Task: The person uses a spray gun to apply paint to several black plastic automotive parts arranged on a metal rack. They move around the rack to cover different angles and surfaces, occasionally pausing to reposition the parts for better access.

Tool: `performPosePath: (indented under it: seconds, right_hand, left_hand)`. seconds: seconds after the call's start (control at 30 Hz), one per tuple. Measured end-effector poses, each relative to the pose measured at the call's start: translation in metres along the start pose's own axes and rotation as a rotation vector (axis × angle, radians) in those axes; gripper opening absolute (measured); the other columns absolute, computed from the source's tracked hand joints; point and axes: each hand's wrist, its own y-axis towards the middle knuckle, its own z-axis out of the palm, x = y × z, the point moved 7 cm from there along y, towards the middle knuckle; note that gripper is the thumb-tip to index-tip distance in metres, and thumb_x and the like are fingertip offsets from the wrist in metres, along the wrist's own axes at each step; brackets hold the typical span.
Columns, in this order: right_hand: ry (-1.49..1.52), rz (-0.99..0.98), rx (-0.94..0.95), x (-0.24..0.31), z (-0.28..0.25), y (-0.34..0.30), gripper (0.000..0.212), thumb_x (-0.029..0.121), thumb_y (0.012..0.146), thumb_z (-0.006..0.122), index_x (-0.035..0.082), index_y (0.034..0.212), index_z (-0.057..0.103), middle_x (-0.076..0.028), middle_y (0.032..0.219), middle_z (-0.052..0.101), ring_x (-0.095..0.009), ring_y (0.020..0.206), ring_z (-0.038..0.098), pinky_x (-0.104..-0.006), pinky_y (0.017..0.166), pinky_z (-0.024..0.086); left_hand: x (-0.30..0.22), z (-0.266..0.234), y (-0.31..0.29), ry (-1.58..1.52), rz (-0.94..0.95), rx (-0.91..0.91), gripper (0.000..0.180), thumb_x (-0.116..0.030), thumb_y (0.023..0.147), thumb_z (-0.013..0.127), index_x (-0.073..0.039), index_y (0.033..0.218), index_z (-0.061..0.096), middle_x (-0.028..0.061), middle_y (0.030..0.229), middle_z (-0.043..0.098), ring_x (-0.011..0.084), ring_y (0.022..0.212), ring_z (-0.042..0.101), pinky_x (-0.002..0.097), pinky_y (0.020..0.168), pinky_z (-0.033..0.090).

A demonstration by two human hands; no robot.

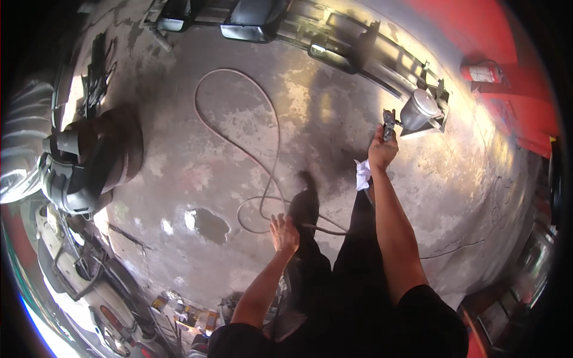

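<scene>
My right hand (382, 150) is closed around the handle of a metal spray gun (389, 125), held out ahead to the right. A silver cup (420, 108) sits at the gun's right side and looks joined to it. A crumpled white cloth (363, 175) hangs just below that hand, beside a stretch of hose. My left hand (285, 233) is low in front of my leg with its fingers apart, holding nothing that I can see. Close by it runs the hose (277, 128), looped across the concrete floor.
Dark car mirror housings (253, 21) rest along a rack (388, 51) at the far side. A red fire extinguisher (481, 73) is at the far right. Black plastic parts (71, 173) are stacked at left, near a white motor scooter (65, 268).
</scene>
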Motion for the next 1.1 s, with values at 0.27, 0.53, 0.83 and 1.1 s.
performPosePath:
  seconds: [0.27, 0.53, 0.83, 1.1]
  right_hand:
    - [0.081, -0.222, 0.354, 0.131, 0.138, -0.041, 0.031, 0.032, 0.097, 0.071, 0.003, 0.11, 0.072, -0.024, 0.086, 0.073, -0.046, 0.083, 0.07, -0.0487, 0.074, 0.053]
    - [0.019, -0.399, 0.341, 0.135, 0.137, -0.031, 0.03, 0.031, 0.097, 0.073, 0.002, 0.103, 0.073, -0.024, 0.086, 0.073, -0.046, 0.084, 0.071, -0.0503, 0.073, 0.054]
    - [0.276, 0.094, 0.331, 0.013, -0.093, 0.007, 0.03, 0.03, 0.101, 0.07, 0.001, 0.105, 0.072, -0.005, 0.078, 0.07, -0.011, 0.047, 0.058, -0.0274, 0.04, 0.041]
    - [0.156, 0.0, 0.313, 0.139, -0.307, 0.044, 0.038, 0.045, 0.102, 0.069, 0.008, 0.095, 0.073, -0.003, 0.068, 0.068, -0.009, 0.057, 0.058, -0.0244, 0.053, 0.041]
  left_hand:
    - [0.015, 0.015, -0.032, -0.138, -0.096, 0.058, 0.032, -0.022, 0.097, 0.061, -0.008, 0.126, 0.061, 0.0181, 0.147, 0.048, 0.0471, 0.147, 0.033, 0.0577, 0.118, 0.031]
    - [0.021, 0.005, -0.033, -0.193, -0.259, 0.049, 0.035, -0.021, 0.097, 0.06, -0.011, 0.13, 0.064, 0.0204, 0.158, 0.041, 0.0471, 0.152, 0.028, 0.0578, 0.12, 0.029]
    - [0.049, -0.004, -0.052, -0.289, -0.311, -0.103, 0.038, -0.02, 0.092, 0.063, -0.01, 0.128, 0.065, 0.0216, 0.163, 0.035, 0.047, 0.154, 0.026, 0.0579, 0.122, 0.028]
    - [-0.015, -0.04, -0.072, -0.31, -0.095, 0.113, 0.026, -0.023, 0.091, 0.069, -0.015, 0.115, 0.068, 0.013, 0.14, 0.055, 0.0382, 0.134, 0.048, 0.0509, 0.106, 0.049]
